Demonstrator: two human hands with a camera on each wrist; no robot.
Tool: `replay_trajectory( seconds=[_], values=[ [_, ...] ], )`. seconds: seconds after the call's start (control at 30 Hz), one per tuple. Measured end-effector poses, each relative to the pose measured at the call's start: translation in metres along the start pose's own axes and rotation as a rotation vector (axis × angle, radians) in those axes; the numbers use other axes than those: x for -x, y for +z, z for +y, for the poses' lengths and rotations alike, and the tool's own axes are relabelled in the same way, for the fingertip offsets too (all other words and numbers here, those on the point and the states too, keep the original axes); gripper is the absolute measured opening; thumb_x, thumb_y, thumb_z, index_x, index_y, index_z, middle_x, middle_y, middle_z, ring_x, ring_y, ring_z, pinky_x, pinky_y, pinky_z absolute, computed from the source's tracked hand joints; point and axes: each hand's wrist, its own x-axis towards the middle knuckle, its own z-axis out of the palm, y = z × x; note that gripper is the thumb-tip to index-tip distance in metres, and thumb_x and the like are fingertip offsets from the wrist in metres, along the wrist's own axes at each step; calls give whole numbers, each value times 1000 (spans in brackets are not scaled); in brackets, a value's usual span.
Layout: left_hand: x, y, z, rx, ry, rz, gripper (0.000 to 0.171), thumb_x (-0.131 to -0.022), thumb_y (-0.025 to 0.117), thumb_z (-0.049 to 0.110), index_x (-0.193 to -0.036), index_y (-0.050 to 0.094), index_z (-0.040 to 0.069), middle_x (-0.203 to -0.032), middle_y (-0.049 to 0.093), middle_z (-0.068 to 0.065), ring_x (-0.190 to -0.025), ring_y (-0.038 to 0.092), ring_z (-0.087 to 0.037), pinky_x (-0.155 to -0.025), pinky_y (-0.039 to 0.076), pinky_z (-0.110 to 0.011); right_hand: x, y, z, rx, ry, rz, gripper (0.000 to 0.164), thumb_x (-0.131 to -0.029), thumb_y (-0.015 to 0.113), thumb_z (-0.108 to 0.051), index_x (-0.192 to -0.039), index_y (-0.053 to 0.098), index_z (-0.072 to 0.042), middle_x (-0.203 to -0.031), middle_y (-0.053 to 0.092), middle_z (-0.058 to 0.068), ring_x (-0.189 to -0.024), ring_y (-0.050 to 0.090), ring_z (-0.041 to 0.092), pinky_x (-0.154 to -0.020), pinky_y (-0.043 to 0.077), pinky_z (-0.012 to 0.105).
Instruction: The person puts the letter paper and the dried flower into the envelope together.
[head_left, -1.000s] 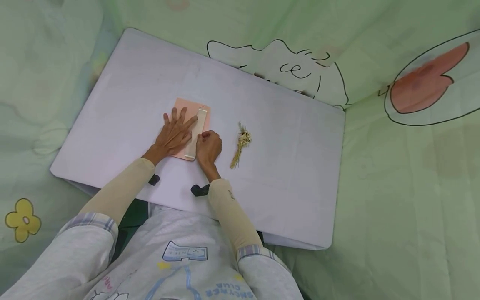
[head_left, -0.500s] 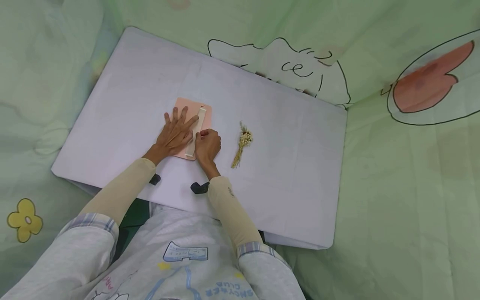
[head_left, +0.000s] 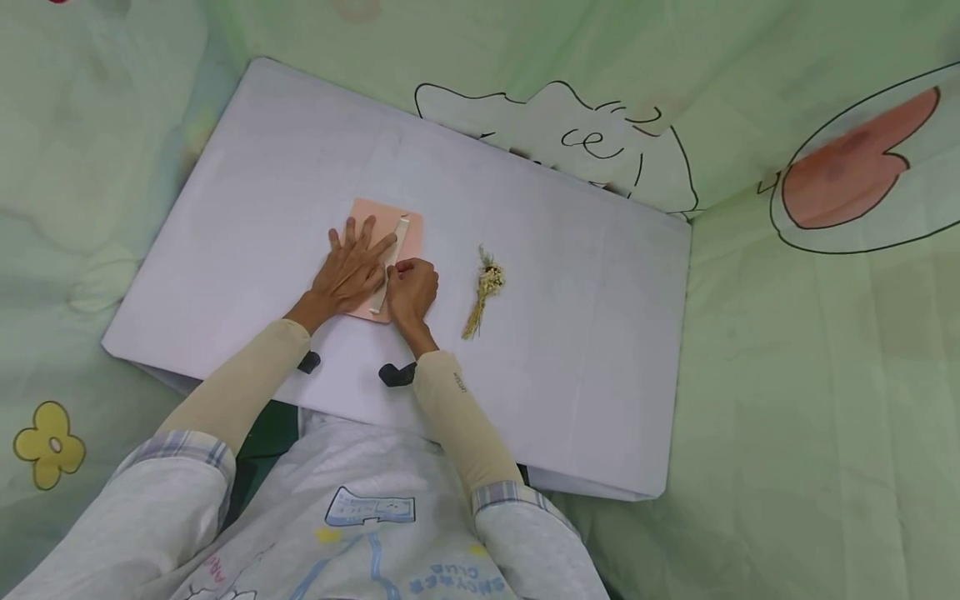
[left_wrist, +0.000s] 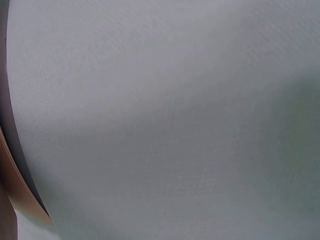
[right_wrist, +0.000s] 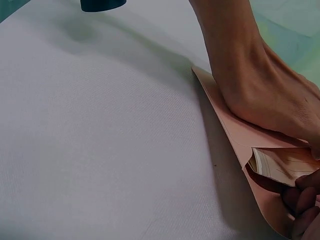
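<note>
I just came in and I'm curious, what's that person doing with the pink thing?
A person's left hand lies spread on a pink card, while their right hand pinches the edge of a pale strip that runs along the card. The card lies on a white table. A little bunch of dried flowers lies to the right, with neither hand touching it.

- Dried flower bunch (head_left: 483, 296) lies on the white table (head_left: 585, 358).
- Green cloth (head_left: 787, 375) hangs around the table.
- Yellow flower print (head_left: 49, 446) shows left of the table.
</note>
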Motion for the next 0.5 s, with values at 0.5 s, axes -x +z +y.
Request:
replay_trajectory(
  seconds=[0.5],
  values=[
    [0, -6, 0, 58, -28, -46, 60, -109, 39, 27, -168, 40, 15, -177, 26, -30, -159, 28, -63, -121, 30, -83, -11, 20, 20, -31, 15, -25, 12, -91, 85, -9, -81, 80, -5, -73, 78, 8, -59, 69, 13, -56, 52, 24]
  ],
)
